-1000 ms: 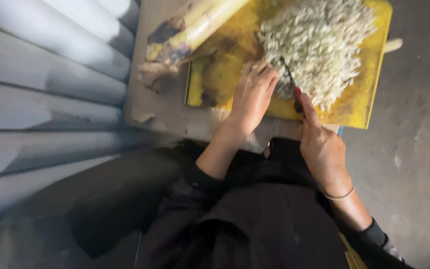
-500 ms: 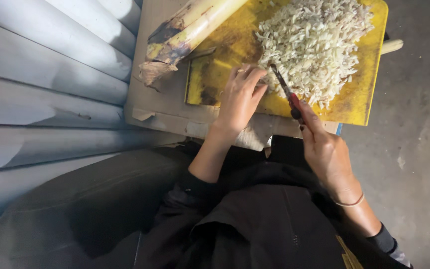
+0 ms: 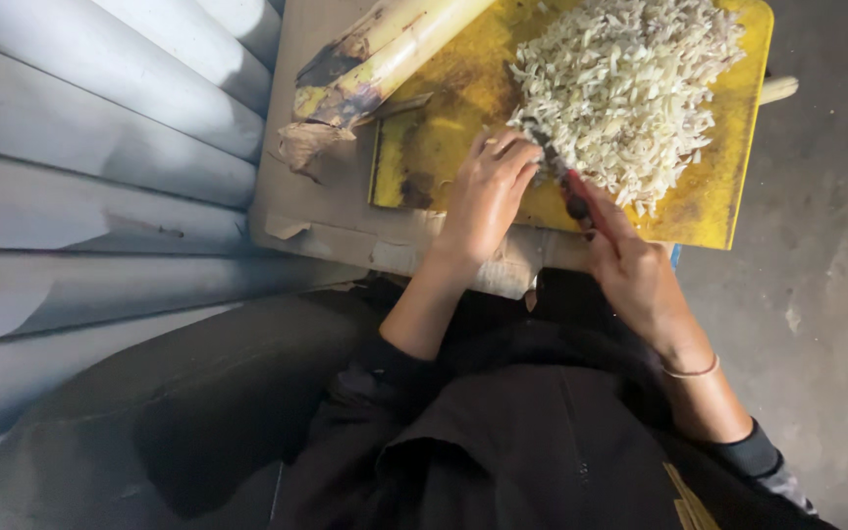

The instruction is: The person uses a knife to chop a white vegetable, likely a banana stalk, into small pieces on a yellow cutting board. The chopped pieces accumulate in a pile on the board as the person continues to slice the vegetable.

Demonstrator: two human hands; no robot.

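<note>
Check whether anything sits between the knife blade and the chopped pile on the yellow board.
Nothing visible does. The knife, held in the right hand, has its blade lying right at the near edge of the chopped pile on the yellow board. The left hand rests beside the blade, not across it.

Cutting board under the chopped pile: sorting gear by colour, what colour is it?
Yellow, with dark stains; the flat plastic cutting board shows in the head view.
</note>
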